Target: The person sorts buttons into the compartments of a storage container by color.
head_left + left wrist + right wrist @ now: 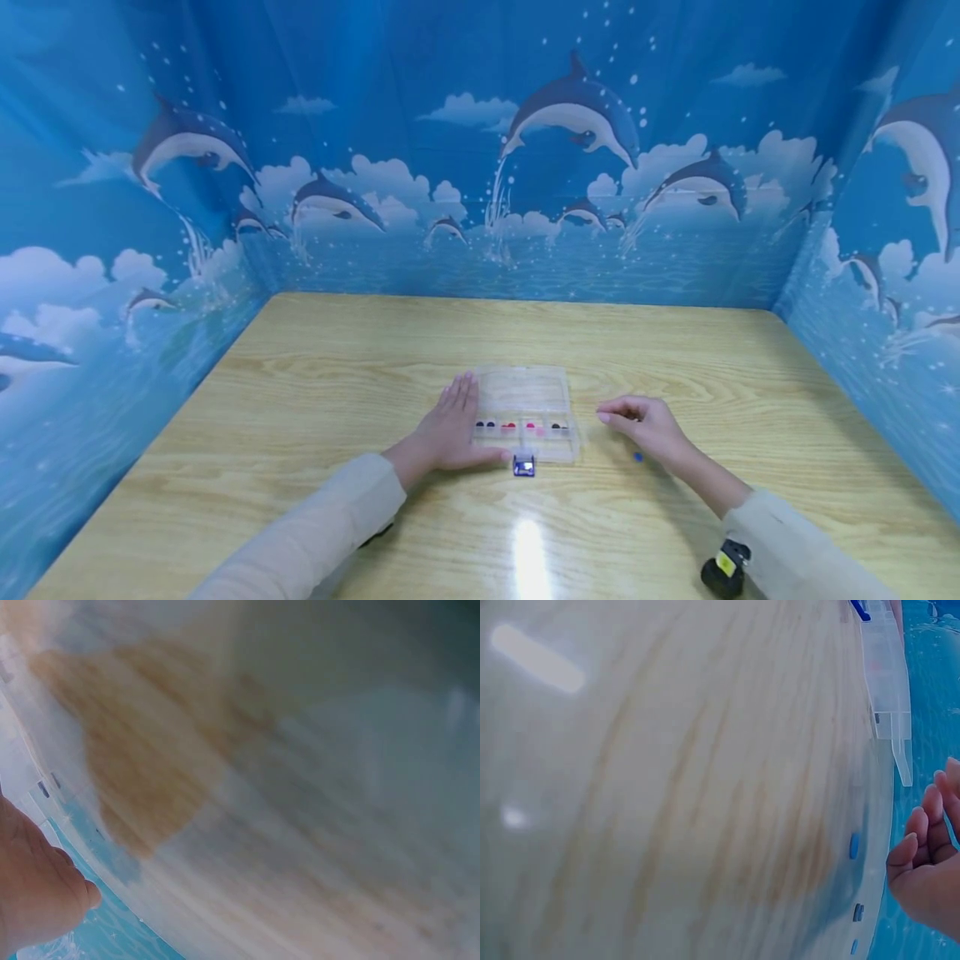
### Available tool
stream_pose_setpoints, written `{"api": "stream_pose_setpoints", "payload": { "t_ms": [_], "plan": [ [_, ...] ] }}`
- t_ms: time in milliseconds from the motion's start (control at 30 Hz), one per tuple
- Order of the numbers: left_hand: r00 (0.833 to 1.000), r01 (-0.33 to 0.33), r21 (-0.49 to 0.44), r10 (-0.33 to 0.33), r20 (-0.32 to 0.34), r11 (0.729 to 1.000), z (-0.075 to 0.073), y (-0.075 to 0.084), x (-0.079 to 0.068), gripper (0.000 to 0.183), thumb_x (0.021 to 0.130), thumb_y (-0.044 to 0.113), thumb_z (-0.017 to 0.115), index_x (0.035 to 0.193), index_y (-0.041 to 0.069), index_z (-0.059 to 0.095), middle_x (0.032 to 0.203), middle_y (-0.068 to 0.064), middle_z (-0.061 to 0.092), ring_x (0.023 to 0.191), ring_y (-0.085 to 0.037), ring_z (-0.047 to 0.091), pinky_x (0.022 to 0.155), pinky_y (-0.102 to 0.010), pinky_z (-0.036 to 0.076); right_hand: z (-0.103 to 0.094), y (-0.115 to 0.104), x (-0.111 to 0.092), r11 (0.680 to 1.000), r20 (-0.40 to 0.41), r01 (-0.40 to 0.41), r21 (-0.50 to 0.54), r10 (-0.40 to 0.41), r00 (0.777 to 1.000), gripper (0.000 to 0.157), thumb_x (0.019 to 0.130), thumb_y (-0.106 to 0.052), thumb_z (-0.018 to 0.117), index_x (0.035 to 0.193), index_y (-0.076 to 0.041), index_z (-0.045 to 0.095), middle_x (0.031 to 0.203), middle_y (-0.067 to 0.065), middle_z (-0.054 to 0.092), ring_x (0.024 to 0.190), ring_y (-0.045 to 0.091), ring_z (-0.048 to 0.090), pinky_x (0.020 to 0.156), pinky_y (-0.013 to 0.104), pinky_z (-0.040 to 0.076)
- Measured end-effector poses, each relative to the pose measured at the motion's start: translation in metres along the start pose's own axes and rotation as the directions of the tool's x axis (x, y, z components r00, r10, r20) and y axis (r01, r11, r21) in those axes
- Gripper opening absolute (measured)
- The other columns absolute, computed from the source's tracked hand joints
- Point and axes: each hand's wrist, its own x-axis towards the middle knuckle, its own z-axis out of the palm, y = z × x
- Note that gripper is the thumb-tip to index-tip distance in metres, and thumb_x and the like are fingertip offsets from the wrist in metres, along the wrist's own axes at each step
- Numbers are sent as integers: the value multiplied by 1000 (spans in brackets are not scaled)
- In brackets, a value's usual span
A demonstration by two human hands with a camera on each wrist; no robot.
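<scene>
A clear plastic compartment box (564, 450) lies on the table with its lid (523, 390) folded back. Small dark, red and pink pieces (508, 426) sit in its row of compartments. My left hand (453, 429) rests flat along the box's left side, fingers straight, thumb stretched toward a shiny blue-purple object (524, 466) at the front edge. To the right of the box hovers my right hand (647, 425), fingers bent, thumb and index tips close together. Whether something tiny lies between them cannot be seen. Small blue pieces (853, 846) lie on the table near that hand.
The wood-grain table (337, 350) is bordered by blue dolphin-printed curtains (420, 167) at the back and sides. A black device with a yellow label (725, 564) is at the right wrist. The left wrist view is mostly blurred tabletop.
</scene>
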Motion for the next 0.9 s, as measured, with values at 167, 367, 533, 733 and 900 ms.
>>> {"api": "stream_pose_setpoints", "payload": {
  "t_ms": [167,367,533,733,900],
  "plan": [
    [1000,1,3,-1,4,1000,0,0,1,116,77,77,44,147,-4,-1,154,-20,-6,144,-33,-3,119,-40,6,-3,5,-5,999,-10,9,-39,-10,1000,26,86,-19,66,101,2,68,94,9,67,72,1,50,60,18,44],
    [1000,-4,-4,4,-8,1000,0,0,0,116,77,77,45,147,-5,1,154,-21,-4,144,-34,-1,119,-40,8,-8,7,-11,998,-20,10,-58,-11,1000,25,86,-19,66,102,0,68,97,10,66,75,0,50,63,18,45],
    [1000,-4,-5,4,-12,1000,0,1,0,116,76,77,45,147,-4,1,154,-21,-4,144,-34,-1,119,-40,8,-10,8,-15,998,-21,44,-55,-45,999,26,86,-18,66,103,2,68,103,16,67,72,-2,50,60,17,45],
    [1000,-4,1,4,-7,1000,1,0,0,116,76,77,44,147,-4,0,154,-21,-5,144,-34,-2,119,-40,8,-12,13,-20,999,-55,33,-38,-35,998,25,85,-16,67,102,3,68,87,-2,67,70,-1,49,58,17,43],
    [1000,-5,2,5,-8,1000,0,1,0,116,77,77,44,147,-5,1,154,-21,-4,144,-34,-1,119,-40,8,-14,15,-25,999,-63,41,-33,-43,997,27,85,-16,67,105,3,67,78,-8,61,68,-1,48,56,17,42]
  ]
}}
